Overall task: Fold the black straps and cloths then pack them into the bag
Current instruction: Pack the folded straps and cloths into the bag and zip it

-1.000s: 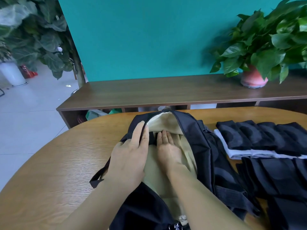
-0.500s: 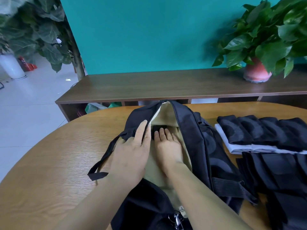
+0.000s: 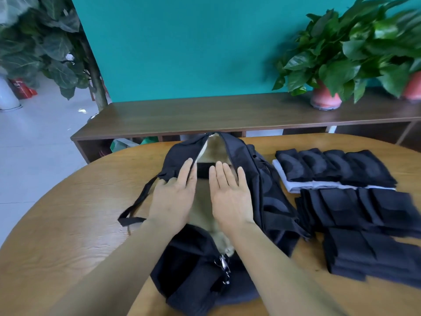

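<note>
Right hand (image 3: 230, 197) is lifting off the folded black strap (image 3: 204, 170), now lying deep inside the black fabric bag w/ tan lining (image 3: 252, 169); grip flat, empty. Left hand (image 3: 174, 197) is pinning the bag's rim, fingers straight. Approx. one piece packed; folded black cloth stacks (image 3: 355, 201) are waiting on the round wooden table (image 3: 68, 236).

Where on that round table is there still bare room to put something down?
The table is bare left of the bag, out to the near-left rim, and in a strip behind the folded cloths at the far right. Right of the bag it is crowded: cloth stacks fill it. Both hands, left and right, occupy the bag's mouth.
</note>
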`<state>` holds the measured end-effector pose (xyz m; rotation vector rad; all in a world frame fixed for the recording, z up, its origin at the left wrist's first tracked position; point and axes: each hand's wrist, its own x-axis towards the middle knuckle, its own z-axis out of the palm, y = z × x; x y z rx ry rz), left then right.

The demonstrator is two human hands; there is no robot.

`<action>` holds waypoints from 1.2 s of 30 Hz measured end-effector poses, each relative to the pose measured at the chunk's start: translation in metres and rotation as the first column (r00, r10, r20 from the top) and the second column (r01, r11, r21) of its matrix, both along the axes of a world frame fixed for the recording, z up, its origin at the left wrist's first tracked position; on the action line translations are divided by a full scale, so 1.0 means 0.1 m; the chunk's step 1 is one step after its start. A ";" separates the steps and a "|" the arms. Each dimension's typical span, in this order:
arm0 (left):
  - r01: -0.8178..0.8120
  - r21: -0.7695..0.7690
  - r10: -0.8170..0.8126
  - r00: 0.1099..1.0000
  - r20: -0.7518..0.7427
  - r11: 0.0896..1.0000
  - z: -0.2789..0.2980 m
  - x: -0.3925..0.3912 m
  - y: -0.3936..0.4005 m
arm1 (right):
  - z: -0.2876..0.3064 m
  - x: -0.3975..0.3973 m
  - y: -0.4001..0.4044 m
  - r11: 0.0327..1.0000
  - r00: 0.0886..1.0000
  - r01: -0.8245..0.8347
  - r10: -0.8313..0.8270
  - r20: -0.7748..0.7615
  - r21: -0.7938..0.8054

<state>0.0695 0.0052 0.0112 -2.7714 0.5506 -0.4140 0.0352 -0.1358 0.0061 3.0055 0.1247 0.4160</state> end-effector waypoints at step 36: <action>0.032 0.175 -0.031 0.999 -0.009 0.984 0.09 -0.49 -0.34 | -0.68 -2.09 -1.38 0.929 0.761 0.357 -0.347 0.548 0.093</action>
